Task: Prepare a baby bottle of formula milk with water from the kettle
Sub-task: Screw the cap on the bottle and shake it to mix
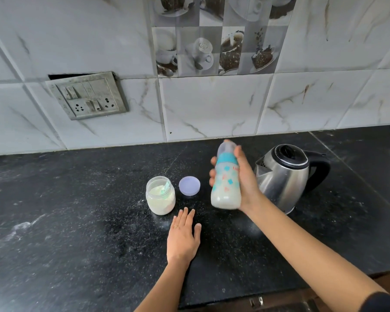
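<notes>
My right hand (245, 176) grips a clear baby bottle (226, 183) with a teal collar and coloured prints, held upright above the counter with its cap on. White milk fills its lower part. The bottle looks slightly blurred. A steel kettle (282, 179) with a black lid and handle stands just right of it, lid shut. An open jar of formula powder (160, 194) with a scoop inside stands to the left, and its lilac lid (189, 185) lies flat beside it. My left hand (182, 237) rests flat on the black counter (77, 210), fingers apart, holding nothing.
A tiled wall rises behind the counter, with a switch and socket panel (88, 95) at the left. Traces of spilt powder dust the counter around the jar. The counter's front edge (245, 298) runs along the bottom right, with a drawer handle below it.
</notes>
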Available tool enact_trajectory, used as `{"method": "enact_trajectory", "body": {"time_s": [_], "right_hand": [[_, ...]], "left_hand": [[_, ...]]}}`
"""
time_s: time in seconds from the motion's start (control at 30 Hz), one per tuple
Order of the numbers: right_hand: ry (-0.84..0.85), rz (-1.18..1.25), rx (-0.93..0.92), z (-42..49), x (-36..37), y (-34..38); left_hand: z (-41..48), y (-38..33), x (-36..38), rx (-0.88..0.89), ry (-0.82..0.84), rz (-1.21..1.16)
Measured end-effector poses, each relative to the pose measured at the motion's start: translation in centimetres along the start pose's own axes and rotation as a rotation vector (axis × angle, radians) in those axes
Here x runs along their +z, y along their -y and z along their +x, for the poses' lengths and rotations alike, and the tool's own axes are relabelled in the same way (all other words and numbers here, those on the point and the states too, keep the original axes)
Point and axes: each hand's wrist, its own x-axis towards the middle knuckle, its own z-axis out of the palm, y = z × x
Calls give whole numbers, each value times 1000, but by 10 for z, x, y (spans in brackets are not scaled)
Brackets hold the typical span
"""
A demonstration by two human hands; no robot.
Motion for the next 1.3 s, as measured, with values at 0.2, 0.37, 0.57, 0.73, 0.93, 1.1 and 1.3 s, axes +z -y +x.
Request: {"method": "enact_trajectory", "body": {"time_s": [0.2,0.37,0.57,0.73,0.93,1.1,1.3], "right_hand": [[68,-125,13,-4,-8,-7],[-84,94,-36,9,-8,13],[25,-108,-12,-5,-10,-5],[-115,123,13,9,-8,7],[87,13,62,0,-4,-1],[113,45,55,3,-9,-6],[156,94,9,15,-6,6]], "left_hand": [[-1,1,0,-1,-3,-2],[-1,0,-1,3,0,5],[-1,0,0,-3,-9,1],[-1,0,-1,2,-15,-4],[0,0,0,-1,-15,-2],[0,1,0,-1,-8,-1],[0,1,1,0,-11,2]]}}
